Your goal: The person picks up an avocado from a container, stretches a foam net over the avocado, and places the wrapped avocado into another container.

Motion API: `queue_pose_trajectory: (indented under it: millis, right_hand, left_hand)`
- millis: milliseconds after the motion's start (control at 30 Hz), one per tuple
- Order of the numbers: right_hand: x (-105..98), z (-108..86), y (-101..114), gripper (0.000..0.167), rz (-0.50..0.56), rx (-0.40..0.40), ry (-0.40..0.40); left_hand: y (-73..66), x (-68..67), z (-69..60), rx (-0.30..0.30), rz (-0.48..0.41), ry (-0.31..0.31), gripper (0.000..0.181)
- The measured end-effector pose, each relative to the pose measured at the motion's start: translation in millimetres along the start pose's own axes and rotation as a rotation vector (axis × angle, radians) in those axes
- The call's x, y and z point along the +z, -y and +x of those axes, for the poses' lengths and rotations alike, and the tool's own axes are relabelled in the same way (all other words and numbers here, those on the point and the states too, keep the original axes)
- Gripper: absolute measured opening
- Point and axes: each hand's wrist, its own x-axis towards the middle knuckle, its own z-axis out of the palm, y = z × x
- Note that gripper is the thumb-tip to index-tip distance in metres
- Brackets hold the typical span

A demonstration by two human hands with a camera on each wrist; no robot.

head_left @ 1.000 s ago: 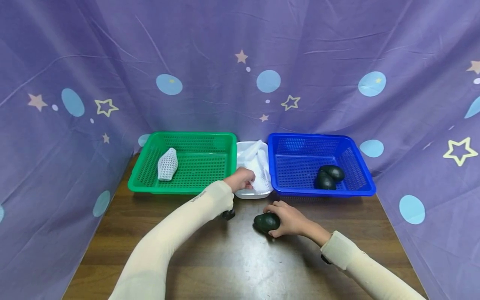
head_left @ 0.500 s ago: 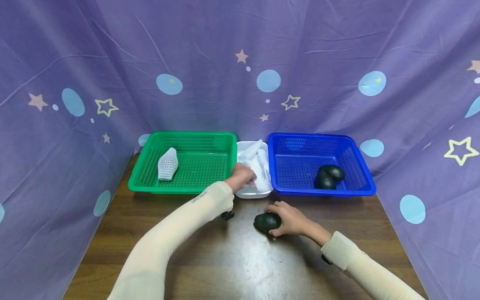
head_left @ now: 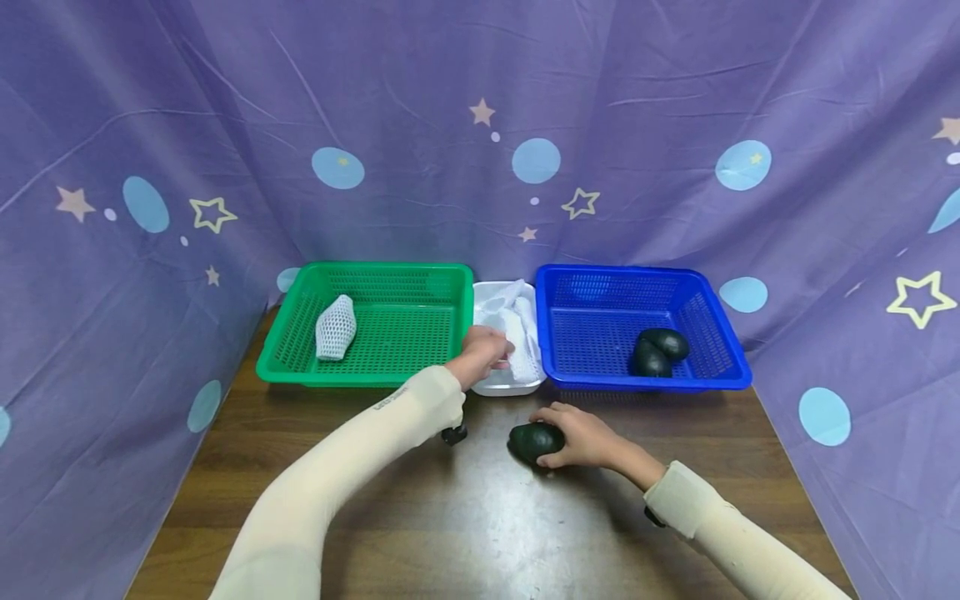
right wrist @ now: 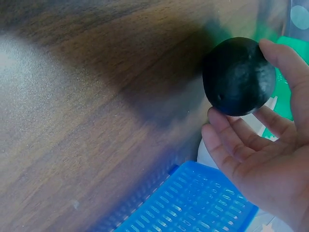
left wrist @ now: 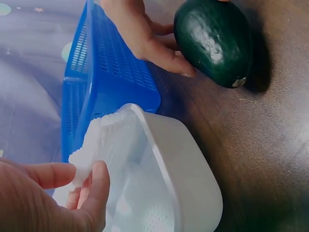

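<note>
While gripping the right end of the dark green avocado (head_left: 534,442) between thumb and fingers of the right hand (head_left: 587,439), holds it low at the table (head_left: 442,533), in front of the white tray (head_left: 506,389), probably to prevent rolling; cannot tell whether in contact with the wood. Pinches white foam netting (left wrist: 100,130) at the tray with the left hand (left wrist: 50,195), thumb against fingers, a light hold likely suited to something so soft. Has the tray between the green basket (head_left: 367,380) and the blue basket (head_left: 648,384), seemingly within reach of either hand. Shows two bare avocados (head_left: 663,343) together toward the blue basket's near right corner, and a net-covered piece (head_left: 335,329) at the green basket's left, apparently separated by covering.
</note>
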Motion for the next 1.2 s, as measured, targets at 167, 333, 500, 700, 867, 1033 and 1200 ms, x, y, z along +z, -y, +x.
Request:
queue_pose_trajectory:
  millis: [167, 333, 500, 700, 867, 1033, 1200]
  right_hand:
    - [0.0, 0.4, -0.5, 0.061, 0.001, 0.005, 0.006]
    - [0.4, 0.1, -1.0, 0.062, 0.007, 0.006, 0.011]
    - [0.7, -0.5, -1.6, 0.061, 0.013, 0.004, 0.007]
    - [1.4, -0.6, -1.8, 0.061, 0.006, 0.001, -0.001]
    - [1.7, -0.3, -1.9, 0.062, 0.011, 0.003, 0.000]
    - [2.3, -0.1, -1.9, 0.062, 0.017, 0.014, 0.000]
    - [2.8, -0.1, -1.7, 0.063, 0.024, 0.020, 0.002]
  left_hand:
    - [-1.4, -7.7, -0.1, 0.033, 0.004, 0.009, 0.036]
    - [-4.6, -15.9, 2.3, 0.009, -0.095, 0.053, 0.037]
    - [-7.9, -22.9, 7.3, -0.048, -0.165, 0.108, 0.034]
    - [-8.1, -27.6, 12.6, -0.087, -0.171, 0.121, 0.033]
    - [-6.9, -29.5, 14.8, -0.093, -0.162, 0.123, 0.034]
    - [-6.3, -30.8, 13.6, -0.092, -0.162, 0.138, 0.038]
    - [-5.0, -33.3, 11.0, -0.088, -0.163, 0.148, 0.041]
